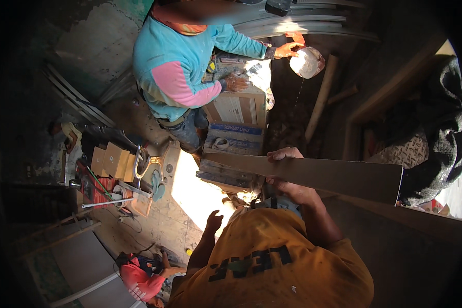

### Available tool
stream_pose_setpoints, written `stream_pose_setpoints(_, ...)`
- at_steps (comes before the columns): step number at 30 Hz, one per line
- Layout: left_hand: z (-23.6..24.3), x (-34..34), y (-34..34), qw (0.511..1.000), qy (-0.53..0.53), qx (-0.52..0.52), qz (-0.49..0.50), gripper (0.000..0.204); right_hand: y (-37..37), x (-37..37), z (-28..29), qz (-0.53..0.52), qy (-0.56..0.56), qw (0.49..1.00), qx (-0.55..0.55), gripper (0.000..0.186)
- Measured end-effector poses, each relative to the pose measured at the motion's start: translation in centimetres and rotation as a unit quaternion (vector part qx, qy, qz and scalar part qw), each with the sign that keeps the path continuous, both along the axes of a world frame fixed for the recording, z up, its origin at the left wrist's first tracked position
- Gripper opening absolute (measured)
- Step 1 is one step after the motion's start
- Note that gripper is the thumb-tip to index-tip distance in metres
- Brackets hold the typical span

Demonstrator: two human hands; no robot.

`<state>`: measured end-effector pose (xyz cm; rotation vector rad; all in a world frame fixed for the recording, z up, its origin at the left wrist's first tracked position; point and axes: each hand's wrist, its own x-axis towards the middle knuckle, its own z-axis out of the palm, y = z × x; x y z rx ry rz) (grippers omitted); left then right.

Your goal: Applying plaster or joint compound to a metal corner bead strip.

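A long, narrow, flat brown board (pixel 339 177) runs from above the stacked boxes toward the right, its broad end raised near the camera. My right hand (pixel 290 190) grips it near the middle, thumb at the near edge and fingers over the far edge. In front of my shirt, low and to the left, my left hand (pixel 214 220) holds nothing visible; its fingers look apart, though shadow darkens them. Just beyond the board's narrow end lies a roll of tape (pixel 220 143) on blue-and-brown boxes (pixel 236 134).
Across the boxes, a co-worker in a teal-and-pink sweater (pixel 174 77) holds a whitish rounded object (pixel 307 62), drops falling beneath it. Another person in red (pixel 141 280) crouches at lower left. Cartons (pixel 115 161) and tools stand left. A wooden pole (pixel 322 97) leans at right.
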<state>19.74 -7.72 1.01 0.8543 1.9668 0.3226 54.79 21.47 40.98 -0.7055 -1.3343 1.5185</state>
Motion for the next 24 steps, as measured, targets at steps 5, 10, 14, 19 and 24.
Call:
stream_pose_setpoints(5,0.4,0.7,-0.8,0.996,0.023,0.063,-0.064,0.043,0.1,0.4,-0.4,-0.001,-0.037,0.997,0.067,0.047)
stream_pose_setpoints(10,1.2,1.3,-1.5,0.995,0.005,0.036,-0.089,0.045,-0.2,0.2,0.6,0.016,0.002,1.000,-0.020,0.049)
stream_pose_setpoints(14,3.7,3.0,0.5,0.999,0.007,-0.024,0.025,0.047,0.1,0.4,-0.4,0.012,-0.014,0.999,0.028,0.050)
stream_pose_setpoints(19,5.0,3.0,0.8,0.999,0.051,0.011,-0.007,0.047,-0.2,-0.2,0.7,0.010,0.011,0.999,-0.033,0.049)
stream_pose_setpoints(24,4.6,3.2,1.0,0.998,0.055,0.014,-0.010,0.048,-0.1,-0.5,0.1,0.007,0.007,1.000,0.022,0.049)
